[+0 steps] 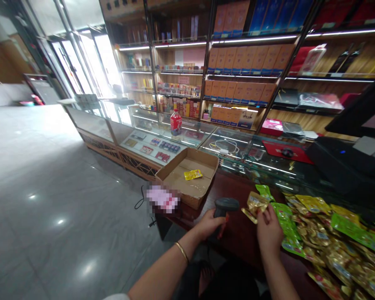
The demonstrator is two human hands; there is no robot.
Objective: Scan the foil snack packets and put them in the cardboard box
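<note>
My left hand (pixel 208 226) is closed round the grip of a dark barcode scanner (pixel 226 205), whose head points right. Pinched in my right hand (pixel 269 229) is a gold snack packet (pixel 256 204), held just above the dark red table, facing the scanner. A green packet (pixel 264 191) lies right behind it. To the right spreads a pile of gold packets (pixel 320 235) with green and yellow ones among them. One yellow packet (pixel 193 174) lies inside an open cardboard box (pixel 203 192) beyond my left hand.
A blurred-out pink item (pixel 163 199) lies left of the box at the table edge. Glass display counters (pixel 187 141) run behind, bearing a red bottle (pixel 176 123) and a white cable (pixel 224 146). A red mouse pad (pixel 284 151) and dark monitor stand at right.
</note>
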